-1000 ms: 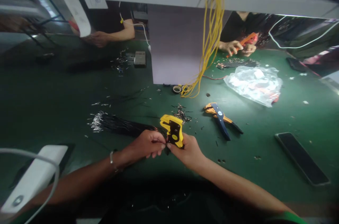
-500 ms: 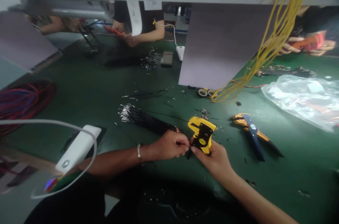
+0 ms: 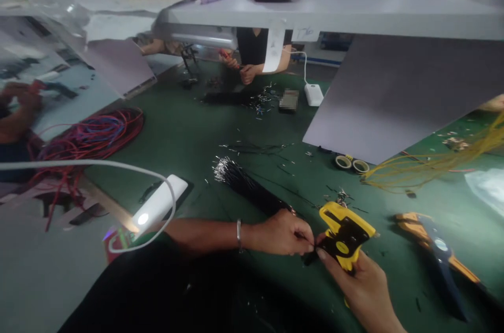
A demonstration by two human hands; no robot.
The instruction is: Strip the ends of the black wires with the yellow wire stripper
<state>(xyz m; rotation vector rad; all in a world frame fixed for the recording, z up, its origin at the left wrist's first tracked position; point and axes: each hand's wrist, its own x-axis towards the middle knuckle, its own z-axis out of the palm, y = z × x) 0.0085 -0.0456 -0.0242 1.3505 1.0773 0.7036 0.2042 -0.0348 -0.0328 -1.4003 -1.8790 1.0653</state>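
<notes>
My right hand is wrapped round a yellow and black wire stripper, its head pointing up and away from me. My left hand, with a metal bangle on its wrist, has its fingers pinched together on a thin black wire, close to my right thumb; most of that wire is hidden. Just beyond my left hand lies a bundle of black wires with bright bare ends. Small black scraps lie behind the stripper. A second stripper, blue and orange, rests on the right.
The green table carries coiled red and blue wires, a white power bank with a cable, tape rolls and yellow wires. A shelf spans above. A grey panel hangs down. Co-workers' hands work opposite.
The view has swung left and tilted up, so everything sits further right and mostly lower. My hands stay close together, still holding the wire and the yellow stripper.
</notes>
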